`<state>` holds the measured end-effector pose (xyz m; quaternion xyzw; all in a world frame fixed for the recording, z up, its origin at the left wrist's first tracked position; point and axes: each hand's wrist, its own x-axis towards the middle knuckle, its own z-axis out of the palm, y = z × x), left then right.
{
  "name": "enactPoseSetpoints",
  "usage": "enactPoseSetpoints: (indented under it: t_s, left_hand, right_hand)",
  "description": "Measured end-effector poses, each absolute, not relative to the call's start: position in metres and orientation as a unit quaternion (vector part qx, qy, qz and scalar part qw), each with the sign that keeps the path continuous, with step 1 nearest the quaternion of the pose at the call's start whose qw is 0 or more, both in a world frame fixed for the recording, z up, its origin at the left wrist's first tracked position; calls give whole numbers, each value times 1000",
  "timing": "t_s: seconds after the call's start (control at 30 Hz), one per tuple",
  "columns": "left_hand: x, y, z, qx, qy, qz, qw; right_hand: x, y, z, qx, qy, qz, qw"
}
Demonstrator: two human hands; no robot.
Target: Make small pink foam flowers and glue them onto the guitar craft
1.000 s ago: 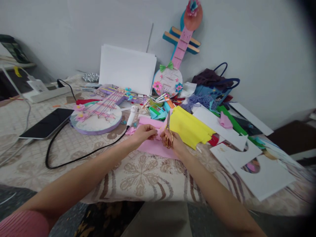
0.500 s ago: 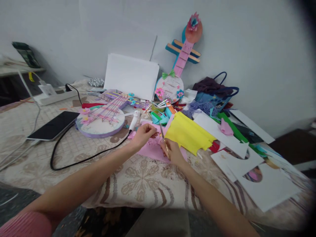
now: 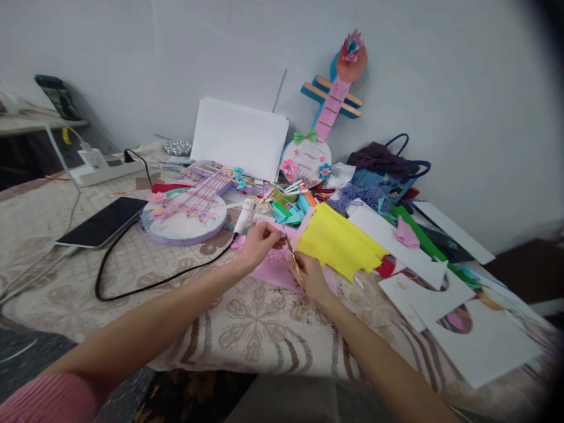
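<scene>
Gold-handled scissors (image 3: 296,261) are held in my right hand (image 3: 311,275), their blades pointing up and away toward my left fingers. My left hand (image 3: 261,244) is closed in a pinch just left of the blade tips; whatever is between its fingertips is too small to make out. Beneath both hands lies a sheet of pink paper (image 3: 273,273) with small pink scraps on it. Yellow crepe paper (image 3: 341,241) is spread right of the scissors. A white glue gun (image 3: 244,217) with a black cord rests beyond my left hand.
A round stringed craft instrument (image 3: 189,226) lies at left, near a phone (image 3: 103,222). Another decorated instrument (image 3: 328,111) leans on the wall. White cut card (image 3: 484,341), a blue bag (image 3: 379,182) and purple yarn (image 3: 352,198) are at right.
The whole view has shifted slightly, so things appear a little further right. My left fingertips and the scissor blades are slightly closer together; both hands keep their hold.
</scene>
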<state>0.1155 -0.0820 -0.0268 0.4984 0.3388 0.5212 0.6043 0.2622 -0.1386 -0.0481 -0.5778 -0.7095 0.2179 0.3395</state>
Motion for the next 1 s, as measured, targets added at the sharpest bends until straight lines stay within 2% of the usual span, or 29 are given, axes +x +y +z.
enactPoseSetpoints:
  t_s: [1.0]
  left_hand:
    - [114, -83, -20, 494, 342, 510, 615]
  right_hand:
    - [265, -138, -49, -574, -699, 247, 347]
